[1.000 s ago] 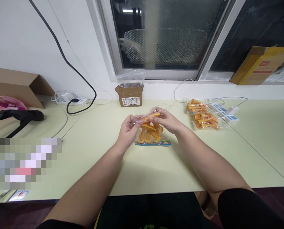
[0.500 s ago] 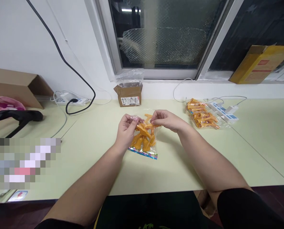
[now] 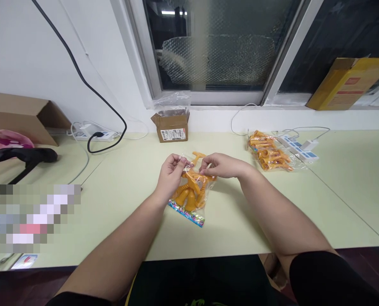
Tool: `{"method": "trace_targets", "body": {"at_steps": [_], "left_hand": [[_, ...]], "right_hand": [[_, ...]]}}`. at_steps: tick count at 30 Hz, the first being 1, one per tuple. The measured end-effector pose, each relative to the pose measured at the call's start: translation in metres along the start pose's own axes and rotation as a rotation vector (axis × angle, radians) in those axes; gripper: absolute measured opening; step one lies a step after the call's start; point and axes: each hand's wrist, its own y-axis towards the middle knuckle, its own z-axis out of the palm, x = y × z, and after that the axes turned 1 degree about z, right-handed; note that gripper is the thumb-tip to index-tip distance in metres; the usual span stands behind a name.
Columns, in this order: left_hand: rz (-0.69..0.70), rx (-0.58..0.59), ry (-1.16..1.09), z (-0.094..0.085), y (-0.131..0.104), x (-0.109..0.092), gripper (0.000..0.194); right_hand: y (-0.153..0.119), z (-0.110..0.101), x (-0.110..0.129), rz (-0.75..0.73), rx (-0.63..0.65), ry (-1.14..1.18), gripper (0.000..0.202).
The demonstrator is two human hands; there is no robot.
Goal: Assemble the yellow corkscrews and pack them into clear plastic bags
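1. The table (image 3: 227,229) carries everything. The held bag lies over its middle, in from the front edge.
2. The filled bag (image 3: 269,155) of orange pieces rests towards the far edge, right of the middle, beside the power strip (image 3: 299,148).
3. The held bag (image 3: 189,197), clear plastic with orange pieces inside, is between the two hands, its mouth end seemingly away from the front edge.
4. The small carton (image 3: 173,127) stands by the far edge, beyond the left hand.
5. The right hand (image 3: 223,165) is narrow, thumb and fingers drawn together at the bag's upper right; whether they pinch film or an orange piece, I cannot tell.
6. The left hand (image 3: 170,174) has the bag's upper left pinched between thumb and fingers.
7. The orange piece (image 3: 198,156) juts up between the hands; whether film covers it is unclear. The step looks like handling the pieces at this end; the next move seems to call for a steady left pinch and light right fingers, so the thin film does not snag.
8. The coloured strip (image 3: 186,213) crosses the bag's near end, slanting towards the front edge.
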Motion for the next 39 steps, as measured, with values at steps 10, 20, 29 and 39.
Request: {"method": "trace_targets", "body": {"at_steps": [10, 20, 29, 39], "left_hand": [[-0.054, -0.144, 0.194, -0.017, 0.016, 0.006, 0.036], [-0.459, 0.181, -0.430, -0.011, 0.007, -0.005, 0.049], [-0.438, 0.139, -0.427, -0.010, 0.006, 0.002, 0.043], [-0.377, 0.144, -0.381, -0.002, 0.003, -0.008, 0.042]], "right_hand": [[0.002, -0.024, -0.025, 0.011, -0.283, 0.344, 0.037], [-0.003, -0.029, -0.012, -0.112, -0.554, 0.695, 0.048], [-0.003, -0.022, -0.007, -0.107, -0.422, 0.634, 0.044], [0.002, -0.021, -0.013, -0.075, -0.507, 0.653, 0.044]]}}
